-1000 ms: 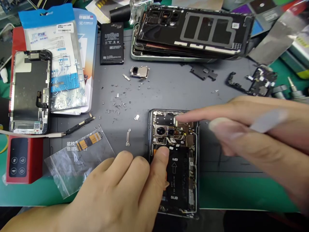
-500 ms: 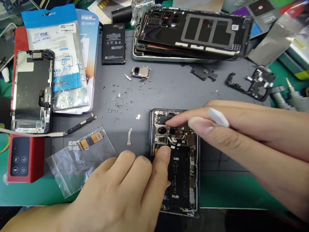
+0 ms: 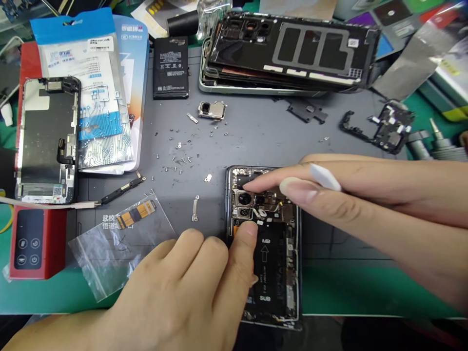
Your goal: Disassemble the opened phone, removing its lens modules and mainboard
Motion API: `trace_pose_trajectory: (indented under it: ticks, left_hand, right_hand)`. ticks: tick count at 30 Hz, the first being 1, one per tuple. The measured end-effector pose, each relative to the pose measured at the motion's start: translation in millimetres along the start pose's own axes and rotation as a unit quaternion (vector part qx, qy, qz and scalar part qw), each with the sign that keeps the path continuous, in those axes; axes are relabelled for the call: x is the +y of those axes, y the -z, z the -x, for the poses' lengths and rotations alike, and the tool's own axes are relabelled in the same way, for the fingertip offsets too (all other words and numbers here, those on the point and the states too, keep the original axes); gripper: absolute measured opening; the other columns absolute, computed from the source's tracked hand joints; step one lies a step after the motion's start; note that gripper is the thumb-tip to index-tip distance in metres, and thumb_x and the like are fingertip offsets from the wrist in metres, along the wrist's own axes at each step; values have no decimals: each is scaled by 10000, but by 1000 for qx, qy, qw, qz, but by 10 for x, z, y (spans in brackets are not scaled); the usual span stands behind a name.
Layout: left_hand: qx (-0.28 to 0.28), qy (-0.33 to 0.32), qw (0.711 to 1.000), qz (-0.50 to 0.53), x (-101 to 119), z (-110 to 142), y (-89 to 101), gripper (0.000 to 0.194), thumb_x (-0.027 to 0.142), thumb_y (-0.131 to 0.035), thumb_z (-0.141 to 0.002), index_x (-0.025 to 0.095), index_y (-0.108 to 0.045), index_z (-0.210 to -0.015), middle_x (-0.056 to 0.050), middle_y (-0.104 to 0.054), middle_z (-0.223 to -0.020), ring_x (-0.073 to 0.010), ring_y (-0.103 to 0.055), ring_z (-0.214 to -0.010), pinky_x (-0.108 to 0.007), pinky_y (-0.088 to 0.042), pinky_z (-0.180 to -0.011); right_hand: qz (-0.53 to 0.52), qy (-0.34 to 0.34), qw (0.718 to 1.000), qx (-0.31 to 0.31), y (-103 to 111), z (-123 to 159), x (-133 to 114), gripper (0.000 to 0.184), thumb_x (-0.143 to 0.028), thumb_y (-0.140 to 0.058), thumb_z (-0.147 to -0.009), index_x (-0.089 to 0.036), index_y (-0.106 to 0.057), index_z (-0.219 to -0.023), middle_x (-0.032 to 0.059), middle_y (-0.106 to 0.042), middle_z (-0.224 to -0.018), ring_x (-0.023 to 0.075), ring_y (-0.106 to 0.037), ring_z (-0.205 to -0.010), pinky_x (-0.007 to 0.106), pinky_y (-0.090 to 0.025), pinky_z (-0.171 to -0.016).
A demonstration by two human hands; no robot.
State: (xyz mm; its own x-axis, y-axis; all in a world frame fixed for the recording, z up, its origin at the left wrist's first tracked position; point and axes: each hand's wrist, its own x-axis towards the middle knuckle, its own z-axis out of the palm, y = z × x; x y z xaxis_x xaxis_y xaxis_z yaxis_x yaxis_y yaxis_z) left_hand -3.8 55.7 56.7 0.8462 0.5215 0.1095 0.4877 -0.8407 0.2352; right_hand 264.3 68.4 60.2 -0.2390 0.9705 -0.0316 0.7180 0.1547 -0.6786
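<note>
Lying flat under your L hand [image 3: 183, 287], the phone [image 3: 263, 251] sits right of ctr, mostly on the grey mat [image 3: 256, 141]; back's off, cams [image 3: 244, 198] & batt. [image 3: 272, 285] in, screws [image 3: 174, 159] & a cam module [image 3: 216, 110] loose, so prob. part-assembled. Long axis runs away from you, cams far. R hand [image 3: 340, 201] pinches a white pick [image 3: 329, 179]; L's grip: can't tell.
</note>
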Motion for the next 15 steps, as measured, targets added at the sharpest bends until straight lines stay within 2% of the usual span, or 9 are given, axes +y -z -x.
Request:
trace_pose_trajectory:
  ticks: [3,7,11,15]
  left_hand:
    - [-1,2,1000,-5,-6,10,1,516,194,-635,-1130,-19,-557,-1594,-7,-701,-893,-194,-656,-723,-373,-540,-508]
    - [-1,2,1000,-8,-17,1,-13,543,191,-651,-1113,-21,-555,-1603,-14,-704,-899,-194,-653,-728,-365,-528,-513]
    - [-2,0,1000,-6,-21,9,-13,571,196,-674,-1096,-24,-549,-1609,-12,-702,-896,-197,-644,-722,-369,-526,-516]
    - [7,1,1000,0,-13,23,6,563,198,-672,-1096,-20,-556,-1602,-11,-703,-897,-200,-632,-711,-381,-520,-513]
  right_hand:
    - [9,1,1000,16,5,9,40,215,-551,-660,-1117,-461,-847,-1176,-67,-830,-1033,250,-812,-1018,297,-658,-692]
    - [40,36,996,69,-20,16,92,349,-716,-728,-1009,-410,-858,-1117,11,-730,-837,323,-757,-942,401,-664,-751]
    - [55,51,993,87,-20,24,112,393,-765,-717,-992,-415,-855,-1106,22,-714,-822,339,-751,-962,417,-668,-763]
    - [34,32,997,55,-7,0,124,300,-671,-718,-1043,-433,-852,-1168,-4,-795,-947,329,-792,-1010,393,-687,-739]
